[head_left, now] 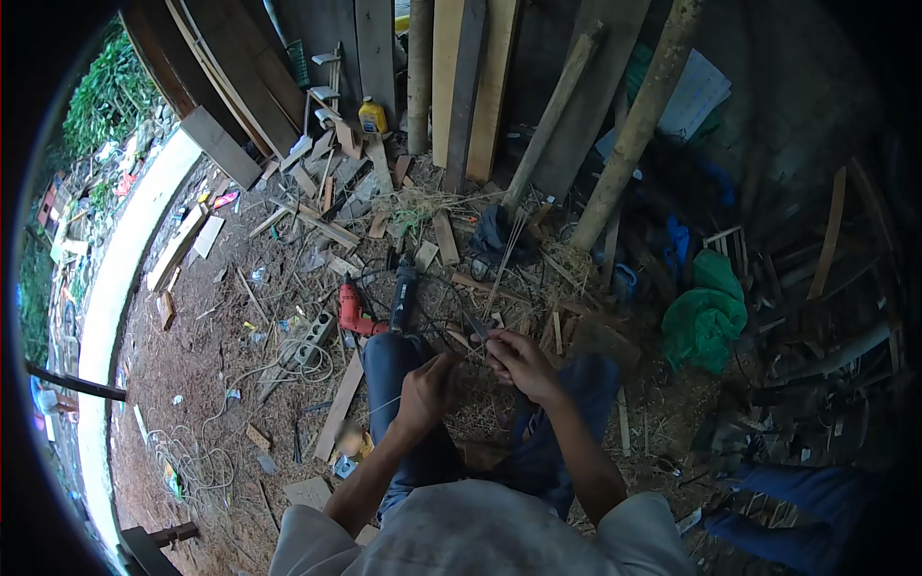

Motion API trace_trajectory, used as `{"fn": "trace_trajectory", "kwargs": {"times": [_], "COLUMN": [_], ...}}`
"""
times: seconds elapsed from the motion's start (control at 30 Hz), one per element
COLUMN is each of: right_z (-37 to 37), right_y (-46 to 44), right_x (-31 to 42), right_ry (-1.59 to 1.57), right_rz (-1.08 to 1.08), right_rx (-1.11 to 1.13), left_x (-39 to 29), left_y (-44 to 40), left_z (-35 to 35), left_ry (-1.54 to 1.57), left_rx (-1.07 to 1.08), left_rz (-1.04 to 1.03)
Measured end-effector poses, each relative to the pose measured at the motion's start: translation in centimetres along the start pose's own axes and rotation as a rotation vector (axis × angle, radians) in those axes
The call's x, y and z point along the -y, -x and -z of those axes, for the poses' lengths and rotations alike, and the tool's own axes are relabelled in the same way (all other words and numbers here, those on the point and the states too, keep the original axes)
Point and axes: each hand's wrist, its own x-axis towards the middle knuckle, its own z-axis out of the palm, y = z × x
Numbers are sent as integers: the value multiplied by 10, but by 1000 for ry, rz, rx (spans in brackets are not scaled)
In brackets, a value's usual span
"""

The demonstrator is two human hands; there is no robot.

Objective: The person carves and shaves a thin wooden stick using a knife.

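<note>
My left hand is closed above my left knee, its fingers curled. A thin pale strip sticks out of it toward the lower left. My right hand is closed just to the right, around a slim dark knife-like tool that points up and away from me. Its handle is hidden in the fingers. The two hands are close together but apart. Beyond my left knee, a red power drill and a dark grey power tool lie on the ground.
A power strip with tangled cord lies left. Wood scraps litter the dirt floor. Planks and poles lean at the back, near a yellow bottle. At right are a green bag and another person's blue-trousered legs.
</note>
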Motion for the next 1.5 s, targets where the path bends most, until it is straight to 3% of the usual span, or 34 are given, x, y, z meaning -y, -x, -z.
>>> {"fn": "trace_trajectory", "kwargs": {"times": [0.1, 0.3, 0.37, 0.4, 0.47, 0.6, 0.7, 0.77, 0.87, 1.0, 1.07, 1.27, 1.37, 1.5], "right_z": [8, 24, 50, 70, 103, 70, 24, 6, 17, 70, 101, 35, 10, 35], "right_y": [0, 2, -3, -5, -8, 2, 2, 2, -7, -7, -6, -1, -7, -12], "right_x": [7, 20, 14, 17, 27, 38, 20, 13, 4, 18, 25, 16, 5, 8], "right_ry": [-65, -17, -25, -22, -30, 7, 13, -157, -194, -152, -234, -2, -190, -209], "right_rz": [-48, -35, 37, 47, 117, 128, 0, -38, -10, -7, 138, 31, -12, 64], "right_rx": [45, -68, -296, -298, -478, -389, -258, -96, -103, -346, -390, -191, -71, -199], "left_x": [2, -3, -2, 1, 7, 13, 7, 7, 9, 10, 9, 4, -5, -1], "left_y": [3, 3, 4, 3, 2, -2, -8, -7, -4, 1, 0, -10, -15, -10], "left_z": [2, 8, 13, 18, 27, 19, 7, 2, 4, 17, 26, -5, -10, 0], "left_ry": [-18, -132, -131, -129, -160, -174, -115, -75, -73, -37, -33, 54, -64, -84], "left_rx": [-7, 46, 14, 9, -29, -57, -63, -53, -18, -1, -8, -29, -29, -2], "left_rz": [-38, -132, -144, -154, -62, -21, -48, -109, -137, -85, 35, 11, -67, -109]}}
